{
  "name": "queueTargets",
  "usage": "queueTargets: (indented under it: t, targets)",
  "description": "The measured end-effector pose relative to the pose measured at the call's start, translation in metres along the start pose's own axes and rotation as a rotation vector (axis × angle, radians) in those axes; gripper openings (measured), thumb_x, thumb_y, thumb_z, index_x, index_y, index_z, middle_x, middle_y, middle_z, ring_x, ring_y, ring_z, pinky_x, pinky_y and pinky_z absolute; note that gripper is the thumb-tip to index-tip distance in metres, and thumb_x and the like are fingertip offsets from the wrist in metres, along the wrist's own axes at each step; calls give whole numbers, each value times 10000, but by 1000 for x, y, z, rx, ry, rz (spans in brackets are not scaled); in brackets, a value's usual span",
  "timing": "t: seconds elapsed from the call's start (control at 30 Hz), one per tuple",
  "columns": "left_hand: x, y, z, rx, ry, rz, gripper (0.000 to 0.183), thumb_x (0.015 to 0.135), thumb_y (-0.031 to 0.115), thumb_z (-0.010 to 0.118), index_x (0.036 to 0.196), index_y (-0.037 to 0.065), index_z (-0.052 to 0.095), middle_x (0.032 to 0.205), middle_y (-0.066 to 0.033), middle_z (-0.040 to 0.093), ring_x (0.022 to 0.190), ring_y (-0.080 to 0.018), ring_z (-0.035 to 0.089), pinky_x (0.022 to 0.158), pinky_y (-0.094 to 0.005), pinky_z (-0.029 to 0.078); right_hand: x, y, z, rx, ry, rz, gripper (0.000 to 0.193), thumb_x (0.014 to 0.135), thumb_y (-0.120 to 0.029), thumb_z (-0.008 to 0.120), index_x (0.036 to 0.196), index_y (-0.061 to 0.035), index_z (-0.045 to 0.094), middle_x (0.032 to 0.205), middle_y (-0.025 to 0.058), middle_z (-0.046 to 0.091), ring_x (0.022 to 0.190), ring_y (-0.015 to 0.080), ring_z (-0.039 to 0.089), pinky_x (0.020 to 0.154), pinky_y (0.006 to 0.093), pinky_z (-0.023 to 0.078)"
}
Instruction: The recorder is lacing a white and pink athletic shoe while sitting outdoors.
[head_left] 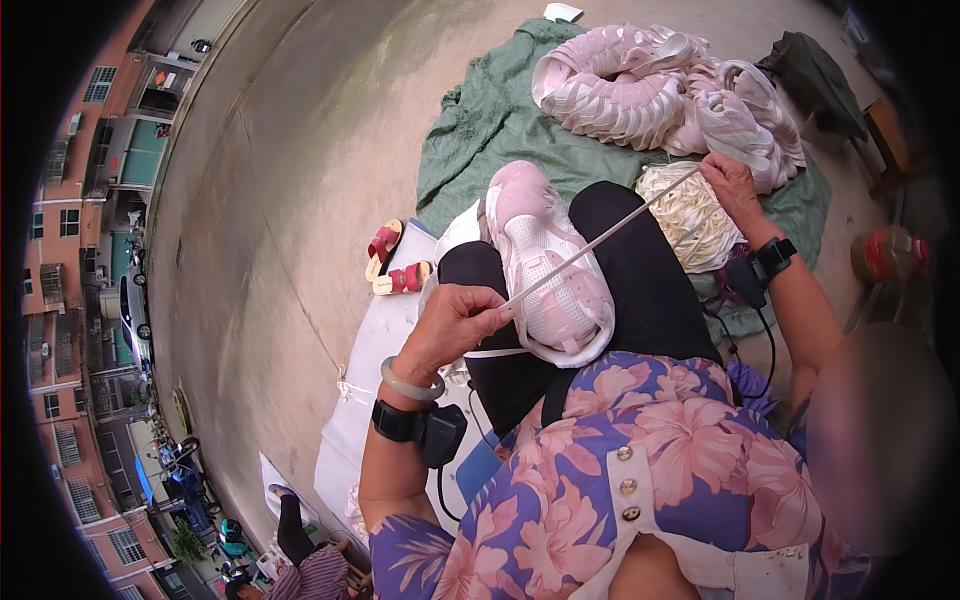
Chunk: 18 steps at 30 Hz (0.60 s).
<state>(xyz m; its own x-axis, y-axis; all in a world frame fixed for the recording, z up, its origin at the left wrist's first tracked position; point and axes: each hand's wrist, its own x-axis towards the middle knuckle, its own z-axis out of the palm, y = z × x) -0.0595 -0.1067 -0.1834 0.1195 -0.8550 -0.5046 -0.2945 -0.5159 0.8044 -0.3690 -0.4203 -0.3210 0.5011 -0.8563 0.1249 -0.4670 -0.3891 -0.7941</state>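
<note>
Operator: What's in my left grip point(462, 318)?

Observer: You have one stretch of pale cord point(600, 238) pinched there between thumb and fingers, just beside the shoe.

Operator: And my right grip point(733, 190)?

Observer: Closed on the same cord farther along. You hold it out ahead and to the right, so the cord runs straight and slanting between your two hands, passing over the shoe from your viewpoint. Whether it touches the shoe, I cannot tell.

Operator: Where is the shoe itself?

Observer: The pink and white shoe point(545, 262) lies between your thighs in black trousers point(640, 285), its toe pointing away from you and its heel near your flowered shirt point(680, 420).

Operator: What's around that?

Observer: Near your right wrist there's a heap of cream strands point(688, 215). Beyond it sits a big coiled bundle of pink and white pieces point(675, 95), on a green sheet point(475, 120) spread over the ground. Past your left knee you have two red sandals point(403, 279), close together, with a white sheet point(340, 450) nearby.

Operator: Farther out?

Observer: To your left, a person in a striped top point(315, 575), then parked vehicles and brick-coloured buildings point(70, 290) along the edge.
</note>
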Motion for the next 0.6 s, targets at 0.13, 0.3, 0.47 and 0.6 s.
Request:
queueTargets:
  t: [0.13, 0.3, 0.47, 0.6]
  targets:
    - [3, -6, 2, 18, 20, 67, 181, 834, 193, 687, 811, 15, 672, 622, 52, 544, 576, -22, 444, 502, -195, 349, 1, 27, 3, -349, 31, 113, 221, 813, -281, 576, 828, -65, 619, 751, 147, 620, 743, 350, 593, 672, 414, 459]
    - [13, -13, 10, 31, 67, 194, 193, 832, 165, 686, 826, -27, 658, 635, 38, 559, 608, -39, 468, 531, -213, 395, 0, 29, 13, -758, -99, 233, 176, 787, -223, 574, 868, -74, 622, 831, 138, 633, 836, 338, 597, 724, 443, 465]
    - [30, 10, 30, 179, 160, 364, 119, 814, 97, 673, 837, -19, 656, 635, -36, 582, 580, -79, 502, 532, -236, 416, -28, -110, 63, 98, -233, -204, 307, 825, -169, 629, 1079, -7, 573, 976, 123, 617, 931, 249, 579, 847, 322, 446]
    - [42, 18, 47, 190, 283, 559, 95, 786, 75, 672, 835, -5, 656, 645, -92, 596, 540, -133, 532, 520, -255, 424, -59, -180, 77, 543, -575, -253, 322, 846, -180, 639, 1086, 23, 570, 837, 110, 641, 765, 162, 615, 679, 271, 486]
